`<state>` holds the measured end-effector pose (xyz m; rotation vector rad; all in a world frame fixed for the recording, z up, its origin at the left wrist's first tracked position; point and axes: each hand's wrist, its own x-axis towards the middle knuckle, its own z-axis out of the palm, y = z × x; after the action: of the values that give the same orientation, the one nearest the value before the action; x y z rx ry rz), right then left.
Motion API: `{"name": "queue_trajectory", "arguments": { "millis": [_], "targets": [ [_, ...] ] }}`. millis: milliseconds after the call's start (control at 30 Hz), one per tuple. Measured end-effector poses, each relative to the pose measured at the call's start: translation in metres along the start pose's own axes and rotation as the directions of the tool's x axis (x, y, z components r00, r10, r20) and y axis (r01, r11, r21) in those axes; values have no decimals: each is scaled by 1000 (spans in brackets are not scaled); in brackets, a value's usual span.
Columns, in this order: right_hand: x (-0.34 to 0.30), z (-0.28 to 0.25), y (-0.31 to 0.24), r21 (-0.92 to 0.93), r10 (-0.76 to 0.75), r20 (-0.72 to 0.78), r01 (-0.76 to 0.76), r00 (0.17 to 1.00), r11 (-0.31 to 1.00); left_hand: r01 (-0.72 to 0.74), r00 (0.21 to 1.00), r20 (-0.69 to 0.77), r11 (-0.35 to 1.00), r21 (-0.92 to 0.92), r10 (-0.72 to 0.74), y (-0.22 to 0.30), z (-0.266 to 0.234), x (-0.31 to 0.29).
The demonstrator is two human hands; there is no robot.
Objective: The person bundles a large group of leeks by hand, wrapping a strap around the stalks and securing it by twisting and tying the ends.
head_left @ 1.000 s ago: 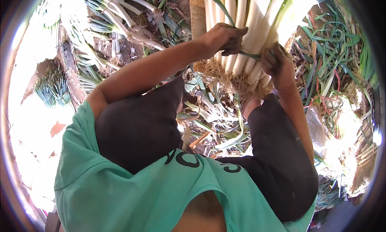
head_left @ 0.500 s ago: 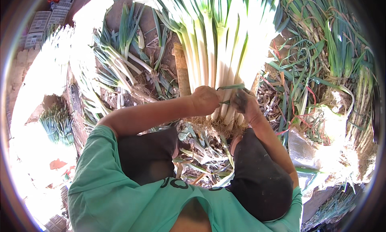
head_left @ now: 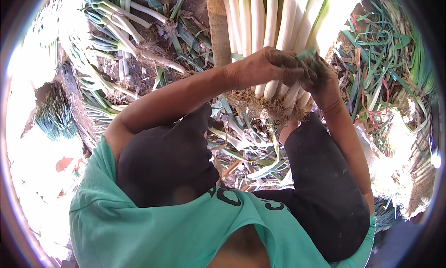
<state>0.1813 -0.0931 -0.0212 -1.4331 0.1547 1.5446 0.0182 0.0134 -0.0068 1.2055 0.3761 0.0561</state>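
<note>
A thick bundle of leeks (head_left: 258,26) stands before me, white stalks up and tangled roots (head_left: 274,105) at the near end. My left hand (head_left: 269,68) reaches across the front of the stalks, fingers bent and closed. Against its fingertips is my right hand (head_left: 323,77), also closed, at the bundle's right side. A green leaf strip (head_left: 305,53) sticks up between the two hands, pinched in their fingers. Part of it also shows left of my left wrist; the rest is hidden behind the hands.
A wooden slat (head_left: 217,31) stands along the bundle's left side. Loose leeks (head_left: 121,26) lie on the soil at the left. Leaf scraps (head_left: 246,152) cover the ground between my knees. At the right are heaped green leaves (head_left: 385,50) with red ties; farther left is another green bunch (head_left: 55,112).
My hands, apart before with the leaf strip stretched between them, now meet at the bundle's right front. The whole view has shifted, so the bundle sits higher in it.
</note>
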Motion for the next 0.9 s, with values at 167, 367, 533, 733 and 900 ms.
{"name": "queue_trajectory", "arguments": {
  "millis": [167, 367, 533, 733, 900],
  "targets": [
    [4, -13, -3, 79, 124, 201, -142, 972, 987, 229, 953, -17, 756, -613, -302, -11, 5, 2],
    [-50, 53, -42, -335, -48, 161, 101, 986, 937, 226, 913, -273, 932, -284, -304, 20, 10, 7],
    [-59, 59, -34, -40, -165, -89, 162, 982, 986, 68, 968, -243, 998, -1, -66, 36, -5, -18],
    [-39, 31, -35, -139, -156, 162, 179, 974, 974, -10, 976, -210, 975, 223, 58, 11, -7, -4],
    [-79, 34, -25, -278, -2, -22, -4, 1000, 961, 233, 936, -292, 969, 87, -199, -1, 1, -9]
  ]
}}
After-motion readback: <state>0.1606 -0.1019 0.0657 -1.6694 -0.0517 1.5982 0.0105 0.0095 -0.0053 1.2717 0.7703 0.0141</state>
